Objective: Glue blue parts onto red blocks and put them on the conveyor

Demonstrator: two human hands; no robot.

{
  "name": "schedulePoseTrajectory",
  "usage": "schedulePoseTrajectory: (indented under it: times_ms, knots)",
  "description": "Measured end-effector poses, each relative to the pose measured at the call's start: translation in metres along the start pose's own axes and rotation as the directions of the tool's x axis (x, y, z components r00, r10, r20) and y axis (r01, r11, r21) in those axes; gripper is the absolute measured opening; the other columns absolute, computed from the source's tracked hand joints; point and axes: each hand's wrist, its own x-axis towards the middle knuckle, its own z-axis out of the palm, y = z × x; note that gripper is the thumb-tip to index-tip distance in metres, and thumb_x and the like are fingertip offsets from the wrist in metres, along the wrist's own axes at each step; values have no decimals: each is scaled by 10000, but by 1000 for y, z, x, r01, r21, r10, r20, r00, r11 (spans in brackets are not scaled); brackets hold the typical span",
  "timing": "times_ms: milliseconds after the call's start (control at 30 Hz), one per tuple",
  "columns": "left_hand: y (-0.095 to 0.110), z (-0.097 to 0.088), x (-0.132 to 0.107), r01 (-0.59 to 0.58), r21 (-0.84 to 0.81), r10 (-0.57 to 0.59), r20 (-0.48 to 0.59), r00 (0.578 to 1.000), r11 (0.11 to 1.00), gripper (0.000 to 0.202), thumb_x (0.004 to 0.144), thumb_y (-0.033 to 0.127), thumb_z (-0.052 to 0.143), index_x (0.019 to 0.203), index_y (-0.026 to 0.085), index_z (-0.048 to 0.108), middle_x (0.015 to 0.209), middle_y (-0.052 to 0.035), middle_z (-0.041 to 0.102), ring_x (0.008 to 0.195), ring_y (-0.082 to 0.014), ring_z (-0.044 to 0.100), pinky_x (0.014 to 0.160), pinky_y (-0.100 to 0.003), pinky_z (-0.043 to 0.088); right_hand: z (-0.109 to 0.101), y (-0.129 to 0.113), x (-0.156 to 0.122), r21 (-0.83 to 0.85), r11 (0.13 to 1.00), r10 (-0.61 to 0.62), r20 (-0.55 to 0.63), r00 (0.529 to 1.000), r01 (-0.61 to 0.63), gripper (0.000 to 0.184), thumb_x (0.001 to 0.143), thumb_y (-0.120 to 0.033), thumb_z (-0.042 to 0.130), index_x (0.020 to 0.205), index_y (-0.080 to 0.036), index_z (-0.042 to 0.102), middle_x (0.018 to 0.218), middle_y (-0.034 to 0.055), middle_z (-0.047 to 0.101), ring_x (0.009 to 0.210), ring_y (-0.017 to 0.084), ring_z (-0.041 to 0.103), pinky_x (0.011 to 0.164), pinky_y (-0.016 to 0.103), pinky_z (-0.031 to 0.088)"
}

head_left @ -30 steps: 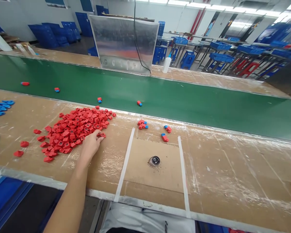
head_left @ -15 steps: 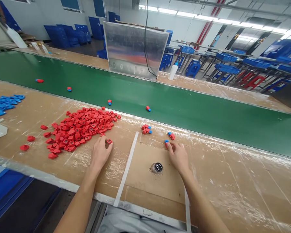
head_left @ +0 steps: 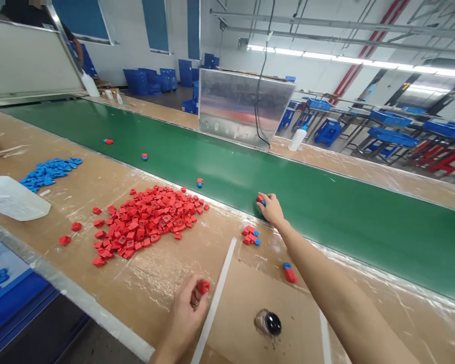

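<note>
My left hand (head_left: 187, 316) is closed on a small red plastic piece (head_left: 203, 286), pinched at the fingertips near the bench's front edge. My right hand (head_left: 270, 208) reaches out over the near edge of the green conveyor belt (head_left: 326, 212) and grips a red-and-blue assembled piece (head_left: 260, 200). A large pile of red pieces (head_left: 147, 220) lies on the bench to the left. A few assembled red-and-blue pieces (head_left: 251, 236) sit below my right hand, and one more assembled piece (head_left: 288, 273) lies beside my forearm.
A dark round fixture (head_left: 270, 322) sits in the cardboard mat between white tape strips (head_left: 216, 298). Blue pieces (head_left: 49, 171) and a white bottle (head_left: 11, 198) lie far left. Assembled pieces (head_left: 199, 182) ride the belt. A metal panel (head_left: 242, 108) stands behind it.
My right hand lifted an assembled piece from the mat and carried it out to the belt. My left hand picked up a red piece and drew back toward me. The view swung left.
</note>
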Motion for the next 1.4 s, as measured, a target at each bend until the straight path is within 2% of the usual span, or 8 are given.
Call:
schedulePoseTrajectory:
  times_ms: [167, 300, 400, 567, 667, 767, 933, 1400]
  knots:
    - [4, 2, -6, 86, -106, -78, 76, 994, 991, 88, 896, 224, 495, 965, 244, 544, 803, 6, 549, 730, -165, 539, 677, -254, 435, -2, 11, 17, 25, 1000, 8, 100, 995, -11, 218, 936, -325, 622, 1060, -145, 628, 1093, 68, 624, 992, 217, 605, 900, 441, 491]
    - [18, 13, -4, 81, -201, -49, 156, 986, 976, 103, 928, 285, 491, 1003, 236, 542, 809, 4, 543, 728, -158, 535, 687, -249, 447, -26, 17, -18, 90, 993, 63, 94, 994, -72, 270, 932, -274, 588, 1153, -120, 606, 990, 99, 675, 918, 225, 643, 878, 432, 496]
    - [25, 27, -7, 80, -284, -11, 238, 971, 955, 140, 916, 297, 532, 1026, 219, 569, 871, -18, 607, 783, -162, 583, 743, -258, 477, -59, 14, -82, 187, 978, 73, 94, 993, -90, 346, 925, -272, 526, 1220, -99, 575, 989, 140, 702, 866, 226, 671, 822, 376, 521]
    - [26, 44, -18, 73, -317, 25, 293, 956, 945, 179, 875, 289, 598, 1024, 194, 629, 931, -51, 684, 827, -179, 638, 778, -276, 505, -113, -12, -226, 379, 925, -28, 91, 995, -8, 362, 930, -410, 534, 1193, -173, 612, 1099, 119, 677, 904, 228, 674, 770, 350, 558]
    - [25, 50, -26, 49, -320, 46, 284, 958, 946, 197, 867, 262, 597, 1045, 190, 644, 933, -49, 685, 820, -174, 632, 769, -272, 505, -123, -32, -293, 392, 919, -67, 40, 997, 46, 322, 962, -390, 522, 1205, -204, 620, 1056, 100, 654, 881, 214, 655, 736, 330, 551]
    - [25, 57, -33, 31, -323, 67, 287, 956, 946, 205, 864, 238, 591, 1056, 190, 643, 927, -38, 660, 802, -159, 603, 750, -260, 487, -116, -48, -331, 291, 955, -51, -19, 999, 55, 288, 977, -362, 513, 1212, -221, 600, 995, 72, 638, 811, 196, 625, 724, 324, 525]
    - [26, 63, -39, 50, -372, 65, 291, 954, 927, 198, 869, 246, 588, 1053, 185, 625, 856, -9, 600, 748, -137, 543, 702, -237, 448, -100, -60, -352, 217, 974, -48, -60, 997, 60, 227, 984, -349, 506, 1147, -218, 596, 921, 52, 630, 763, 194, 600, 697, 310, 494]
    - [21, 56, -42, 119, -470, 63, 354, 933, 874, 221, 864, 344, 637, 985, 162, 605, 804, -1, 582, 743, -129, 538, 693, -229, 439, -91, -67, -351, 96, 983, -144, -102, 984, 154, 186, 998, -315, 496, 1106, -218, 613, 967, 43, 622, 793, 170, 615, 684, 270, 478]
